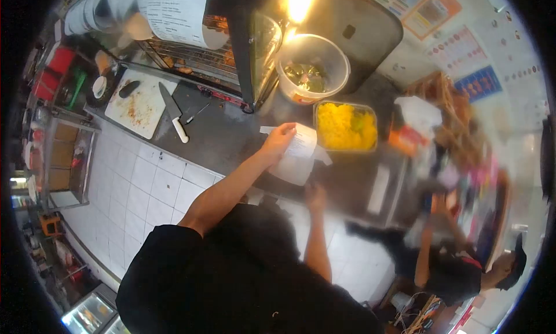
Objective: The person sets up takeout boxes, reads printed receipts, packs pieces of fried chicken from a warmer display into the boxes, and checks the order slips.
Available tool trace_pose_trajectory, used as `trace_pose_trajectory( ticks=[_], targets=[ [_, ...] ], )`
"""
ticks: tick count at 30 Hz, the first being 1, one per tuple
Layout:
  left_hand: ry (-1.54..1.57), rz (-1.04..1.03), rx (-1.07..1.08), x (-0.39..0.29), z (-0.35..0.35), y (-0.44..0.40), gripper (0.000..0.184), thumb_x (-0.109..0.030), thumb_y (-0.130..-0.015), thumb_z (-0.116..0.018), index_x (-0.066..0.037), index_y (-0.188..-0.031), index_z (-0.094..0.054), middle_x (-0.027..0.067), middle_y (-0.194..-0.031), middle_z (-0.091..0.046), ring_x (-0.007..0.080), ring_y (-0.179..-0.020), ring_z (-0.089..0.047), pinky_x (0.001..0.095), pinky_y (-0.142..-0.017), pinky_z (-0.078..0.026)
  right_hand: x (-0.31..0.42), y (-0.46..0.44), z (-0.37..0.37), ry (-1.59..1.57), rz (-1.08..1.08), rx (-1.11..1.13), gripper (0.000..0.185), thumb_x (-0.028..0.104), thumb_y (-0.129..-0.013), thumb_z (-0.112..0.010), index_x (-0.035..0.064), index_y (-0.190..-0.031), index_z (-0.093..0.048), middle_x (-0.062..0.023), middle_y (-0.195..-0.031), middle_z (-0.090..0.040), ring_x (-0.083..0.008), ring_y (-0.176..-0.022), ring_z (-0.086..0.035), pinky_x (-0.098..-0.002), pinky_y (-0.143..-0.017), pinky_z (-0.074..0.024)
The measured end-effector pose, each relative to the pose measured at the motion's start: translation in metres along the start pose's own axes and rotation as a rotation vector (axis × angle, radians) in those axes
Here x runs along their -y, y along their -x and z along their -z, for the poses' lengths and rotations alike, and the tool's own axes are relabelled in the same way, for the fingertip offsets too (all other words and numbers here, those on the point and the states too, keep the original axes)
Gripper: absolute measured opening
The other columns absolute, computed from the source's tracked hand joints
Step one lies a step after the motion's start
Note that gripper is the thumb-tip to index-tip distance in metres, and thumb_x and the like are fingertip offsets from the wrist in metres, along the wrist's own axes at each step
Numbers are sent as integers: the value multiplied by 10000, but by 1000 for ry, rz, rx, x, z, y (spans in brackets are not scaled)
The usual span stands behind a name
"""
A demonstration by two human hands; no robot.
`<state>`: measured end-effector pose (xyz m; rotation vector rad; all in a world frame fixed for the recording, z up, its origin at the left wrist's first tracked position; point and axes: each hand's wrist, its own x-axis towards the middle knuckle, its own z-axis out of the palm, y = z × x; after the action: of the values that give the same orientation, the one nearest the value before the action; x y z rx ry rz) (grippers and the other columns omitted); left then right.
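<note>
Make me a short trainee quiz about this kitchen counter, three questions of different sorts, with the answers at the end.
1. Which of the person's hands holds the printed white paper slip?
2. True or false: the clear rectangular container on the dark counter holds bright yellow food.
3. What colour is the handle of the long-bladed metal knife?
a) red
b) white
c) green

Key:
1. The left hand.
2. True.
3. b) white.
</note>
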<state>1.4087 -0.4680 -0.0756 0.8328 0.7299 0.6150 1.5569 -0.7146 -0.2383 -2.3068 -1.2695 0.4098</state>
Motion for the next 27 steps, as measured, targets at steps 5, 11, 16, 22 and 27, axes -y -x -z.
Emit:
trace_pose_trajectory(
  ticks=[5, 11, 16, 22, 27],
  targets=[
    [-789, -114, -466, -8, 15, 56, 561, -303, -938, -601, -39, -1413, -465, 172, -1090, -693, 302, -960, -674, 397, -856, -514, -4, 32, 34, 61, -66, 169, 415, 339, -934, -585, 71, -1250, -615, -177, -1254, -616, -364, -1147, -578, -499, -991, -443],
    [-952, 79, -577, 64, 183, 215, 336, -281, -948, -528, -28, -1147, -626, 217, -1097, -653, 368, -983, -640, 444, -854, -510, 84, 3, 43, -143, 60, 469, 317, 319, -900, -629, 67, -1080, -696, -198, -1076, -680, -391, -1009, -626, -469, -903, -479],
    [-982, 128, -1123, 151, 309, 365, 313, -317, -902, -581, -57, -1051, -675, 193, -1023, -688, 362, -1004, -646, 434, -866, -514, 247, 6, -3, 53, 440, 610, 299, 287, -898, -626, 77, -1099, -698, -197, -1048, -686, -382, -1020, -649, -449, -876, -509],
    [-670, -43, -1286, 166, 395, 512, 234, -200, -931, -592, 0, -1017, -678, 120, -933, -727, 212, -811, -702, 327, -750, -551, 431, 70, -128, -400, 826, 568, 267, 230, -902, -627, 65, -1101, -694, -175, -1029, -701, -346, -981, -667, -417, -848, -518],
    [19, -179, -1289, 87, 489, 541, 248, -212, -981, -577, -12, -1118, -632, 91, -971, -717, 178, -829, -687, 298, -747, -539, 525, 88, -216, 138, 842, 944, 306, 279, -948, -541, 87, -1161, -648, -162, -1115, -665, -316, -1054, -626, -425, -941, -479]
  ],
)
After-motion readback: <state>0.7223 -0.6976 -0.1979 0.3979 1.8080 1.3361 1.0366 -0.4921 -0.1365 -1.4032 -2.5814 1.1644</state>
